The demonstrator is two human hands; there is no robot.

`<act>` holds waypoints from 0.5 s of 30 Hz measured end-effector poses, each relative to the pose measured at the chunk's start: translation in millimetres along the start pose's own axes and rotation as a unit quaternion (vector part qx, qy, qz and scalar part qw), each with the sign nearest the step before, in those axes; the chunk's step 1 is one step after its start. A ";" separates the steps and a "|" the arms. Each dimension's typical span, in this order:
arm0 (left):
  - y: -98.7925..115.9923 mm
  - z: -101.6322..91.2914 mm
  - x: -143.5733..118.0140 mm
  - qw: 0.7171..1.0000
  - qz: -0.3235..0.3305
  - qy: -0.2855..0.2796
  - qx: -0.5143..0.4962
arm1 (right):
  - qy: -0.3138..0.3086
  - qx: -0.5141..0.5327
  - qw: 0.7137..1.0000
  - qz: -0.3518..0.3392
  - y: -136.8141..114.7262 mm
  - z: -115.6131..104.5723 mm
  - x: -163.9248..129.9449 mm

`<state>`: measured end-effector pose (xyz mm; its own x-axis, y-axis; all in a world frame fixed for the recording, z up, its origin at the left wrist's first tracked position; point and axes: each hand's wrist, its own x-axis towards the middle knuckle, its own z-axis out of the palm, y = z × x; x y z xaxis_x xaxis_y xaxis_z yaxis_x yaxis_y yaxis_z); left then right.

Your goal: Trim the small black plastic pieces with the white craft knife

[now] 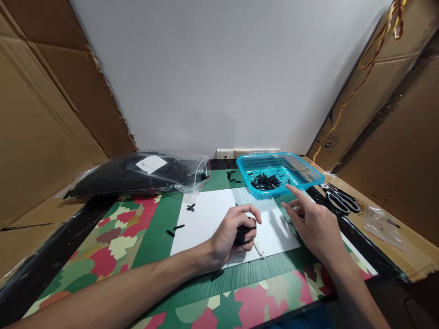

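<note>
over the white sheet (199,214), the fingers of the left hand (239,229) are curled round and clamped on a black clump (243,235), with the forefinger arched above it. at the sheet's right side, the right hand (314,225) has its forefinger stretched out toward the near side of the basket, with the thumb apart from it; what its hidden fingers do, i cannot tell. just beside the left hand lies a slim white object (259,248), slanted, near the sheet's lower edge. around the sheet, loose black pieces (170,233) are scattered, some on the paper, others on the green surface (152,233) under it. past the hands stands the blue basket (260,194), with a pile of black pieces (265,182) inside, toward its left half. to the basket's right are scissors (338,201) with pale-edged handles, and nearer, a small clear bag (382,224). far left, a big clear bag (174,176) full of something black lies flat, a white label (151,164) on top. behind are sockets (224,154) low on a pale wall (222,68), between cardboard sides (37,91).
</note>
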<state>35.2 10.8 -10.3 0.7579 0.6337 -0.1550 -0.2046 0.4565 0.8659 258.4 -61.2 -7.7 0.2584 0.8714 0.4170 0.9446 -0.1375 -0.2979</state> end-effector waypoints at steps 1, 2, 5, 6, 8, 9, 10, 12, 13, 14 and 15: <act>-0.2 -0.3 0.1 1.000 0.001 0.002 0.001 | -0.020 -0.016 1.000 0.000 1.0 0.3 1.9; -0.5 -0.6 0.2 1.000 0.002 -0.001 0.003 | -0.039 -0.028 0.999 -0.002 2.5 0.7 3.7; -0.7 -1.5 0.4 1.000 0.001 -0.022 0.008 | -0.069 -0.042 0.997 -0.016 6.9 1.8 5.9; -0.6 -1.7 0.4 1.000 0.002 -0.028 0.011 | -0.063 -0.038 0.997 -0.020 7.4 1.7 5.1; 0.0 -1.6 0.4 0.999 0.004 -0.031 0.012 | -0.029 -0.013 0.999 -0.024 5.8 0.7 2.4; 0.4 -1.3 0.3 0.999 0.005 -0.031 0.013 | -0.009 0.002 1.000 -0.026 4.0 -0.2 1.2; 0.8 -0.8 0.2 0.999 0.006 -0.029 0.014 | 0.008 0.012 0.999 -0.029 1.9 -1.1 0.7; 1.6 0.3 -0.2 1.000 0.006 -0.026 0.016 | 0.012 0.006 0.999 -0.029 -1.9 -2.6 2.9; 1.9 1.0 -0.4 1.000 0.007 -0.024 0.018 | -0.003 -0.010 1.000 -0.027 -2.9 -3.1 5.6; 2.1 1.7 -0.6 1.000 0.007 -0.022 0.020 | -0.025 -0.033 0.999 -0.026 -3.1 -3.3 8.9; 2.2 2.3 -0.9 0.999 0.009 -0.020 0.023 | -0.047 -0.057 0.997 -0.025 -2.6 -3.5 12.5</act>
<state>35.5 9.9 -7.2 0.7781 0.6164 -0.1208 -0.1907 0.4151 0.8896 259.9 -51.6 1.3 0.1949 0.9178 0.3460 0.9743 -0.1406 -0.1759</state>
